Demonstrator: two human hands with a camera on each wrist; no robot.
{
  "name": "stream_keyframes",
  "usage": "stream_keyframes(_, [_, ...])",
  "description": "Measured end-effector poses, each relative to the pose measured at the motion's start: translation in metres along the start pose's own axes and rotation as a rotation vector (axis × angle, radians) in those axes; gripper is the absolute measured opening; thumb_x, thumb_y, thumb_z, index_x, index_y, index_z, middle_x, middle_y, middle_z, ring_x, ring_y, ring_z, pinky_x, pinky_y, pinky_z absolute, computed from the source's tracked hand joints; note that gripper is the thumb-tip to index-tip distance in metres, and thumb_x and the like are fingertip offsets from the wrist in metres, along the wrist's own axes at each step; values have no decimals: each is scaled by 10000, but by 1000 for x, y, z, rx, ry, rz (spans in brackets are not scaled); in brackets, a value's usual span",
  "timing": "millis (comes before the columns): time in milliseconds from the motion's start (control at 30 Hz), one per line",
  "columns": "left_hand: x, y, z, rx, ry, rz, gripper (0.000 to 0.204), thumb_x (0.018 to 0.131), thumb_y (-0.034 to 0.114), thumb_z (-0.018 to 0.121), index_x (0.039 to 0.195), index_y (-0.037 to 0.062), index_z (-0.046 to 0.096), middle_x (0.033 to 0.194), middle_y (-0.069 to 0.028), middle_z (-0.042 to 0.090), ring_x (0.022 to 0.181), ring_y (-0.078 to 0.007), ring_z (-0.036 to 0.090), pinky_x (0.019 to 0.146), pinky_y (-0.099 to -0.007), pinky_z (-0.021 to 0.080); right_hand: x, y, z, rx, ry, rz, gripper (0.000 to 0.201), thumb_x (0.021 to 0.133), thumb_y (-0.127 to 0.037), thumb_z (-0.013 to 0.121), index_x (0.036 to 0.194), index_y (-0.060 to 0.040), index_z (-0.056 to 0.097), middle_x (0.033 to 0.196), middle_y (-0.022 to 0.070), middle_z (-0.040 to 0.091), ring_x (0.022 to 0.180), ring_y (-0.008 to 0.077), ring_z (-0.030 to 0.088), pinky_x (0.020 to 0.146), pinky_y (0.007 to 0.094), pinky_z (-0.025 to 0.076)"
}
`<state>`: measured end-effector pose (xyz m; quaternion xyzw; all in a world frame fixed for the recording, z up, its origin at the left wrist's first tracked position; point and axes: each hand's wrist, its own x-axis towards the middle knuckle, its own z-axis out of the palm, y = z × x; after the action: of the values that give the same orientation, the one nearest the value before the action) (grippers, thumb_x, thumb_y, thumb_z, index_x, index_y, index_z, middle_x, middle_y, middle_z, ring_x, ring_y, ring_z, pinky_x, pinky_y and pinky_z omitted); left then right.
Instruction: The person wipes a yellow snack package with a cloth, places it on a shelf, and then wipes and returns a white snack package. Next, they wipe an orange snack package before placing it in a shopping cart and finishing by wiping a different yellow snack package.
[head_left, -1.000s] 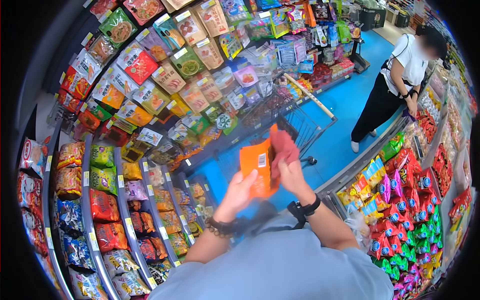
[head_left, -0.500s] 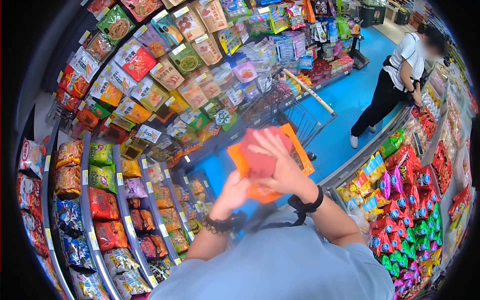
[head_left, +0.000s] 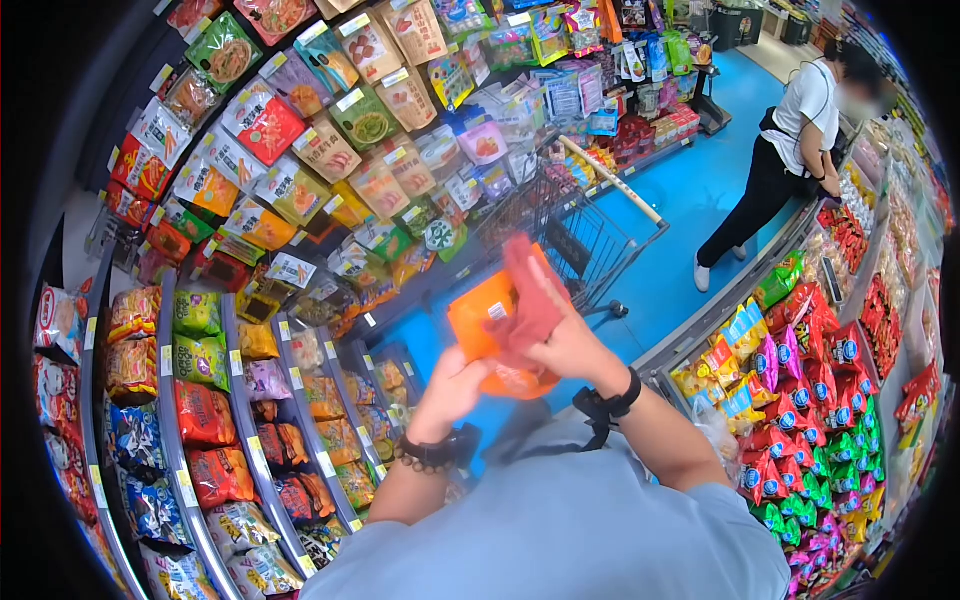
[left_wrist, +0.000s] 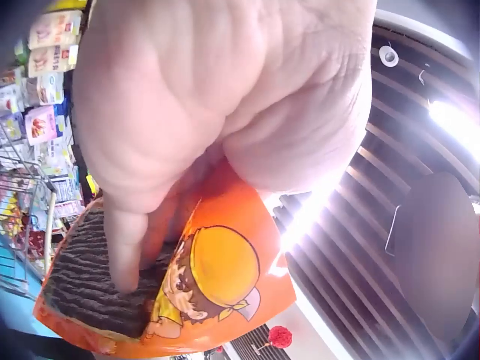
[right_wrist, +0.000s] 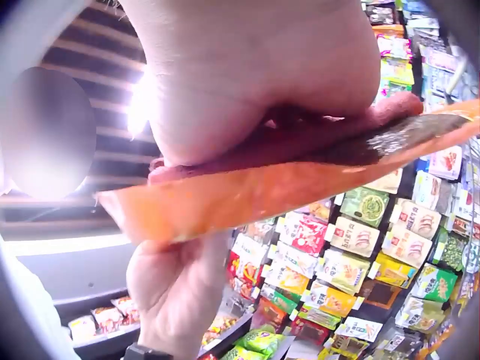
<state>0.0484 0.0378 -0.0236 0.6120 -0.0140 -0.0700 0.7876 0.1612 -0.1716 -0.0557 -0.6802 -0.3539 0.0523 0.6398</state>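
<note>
My left hand (head_left: 450, 392) grips the lower left edge of an orange snack packet (head_left: 474, 308) in front of my chest. The packet's upper face in the head view is plain orange with a small white label. Its other face, in the left wrist view, has a cartoon figure in a yellow cap (left_wrist: 225, 262) and a window with dark ridged contents (left_wrist: 90, 274). My right hand (head_left: 580, 352) holds a bunched red cloth (head_left: 536, 300) that overlaps the packet's right part. In the right wrist view the cloth (right_wrist: 300, 146) lies between my palm and the packet (right_wrist: 225, 206).
A wire shopping cart (head_left: 575, 250) with a pale handle stands just beyond my hands. Hanging snack packets (head_left: 330, 150) line the wall. Shelves of bagged snacks (head_left: 215, 410) are at left, bins of small bags (head_left: 800, 400) at right. Another person (head_left: 790, 150) leans over the right-hand bins.
Half a second ago my right hand lay spread over the cloth on the packet; now its fingers are bunched in the cloth, which sticks up. The packet has turned, showing its labelled orange face.
</note>
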Motion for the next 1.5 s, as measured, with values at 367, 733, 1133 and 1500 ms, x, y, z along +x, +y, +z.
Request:
stream_keyframes(367, [-5, 14, 5, -205, 15, 34, 332, 1041, -48, 555, 1361, -88, 634, 1331, -155, 698, 1193, -261, 700, 1004, -407, 585, -7, 20, 19, 665, 46, 296, 379, 1141, -268, 477, 1423, -28, 560, 1463, 93, 612, 1330, 178, 560, 1138, 346, 436])
stream_keyframes(733, [7, 30, 11, -123, 246, 71, 241, 1007, -37, 620, 1234, -61, 696, 1125, -107, 770, 997, -194, 746, 888, -353, 602, 1, -69, 16, 277, 37, -25, 566, 971, -50, 684, 1498, 69, 514, 1396, 202, 663, 1239, 240, 638, 1095, 347, 473])
stream_keyframes(1133, [13, 9, 8, 71, 508, 121, 189, 1040, 107, 723, 1197, 2, 733, 1057, -14, 746, 872, -65, 678, 761, -261, 559, -34, -44, 46, 137, 28, -43, 619, 978, 12, 674, 1575, -43, 523, 1373, 116, 720, 1212, 214, 711, 1091, 378, 526])
stream_keyframes(1500, [16, 27, 31, -380, 447, 27, 415, 1142, 234, 545, 1517, 68, 482, 1446, -115, 629, 1259, -274, 659, 1051, -460, 560, -43, -26, 44, 2, -80, -145, 593, 926, -62, 716, 1506, -54, 593, 1447, 134, 672, 1368, 339, 618, 1155, 446, 475])
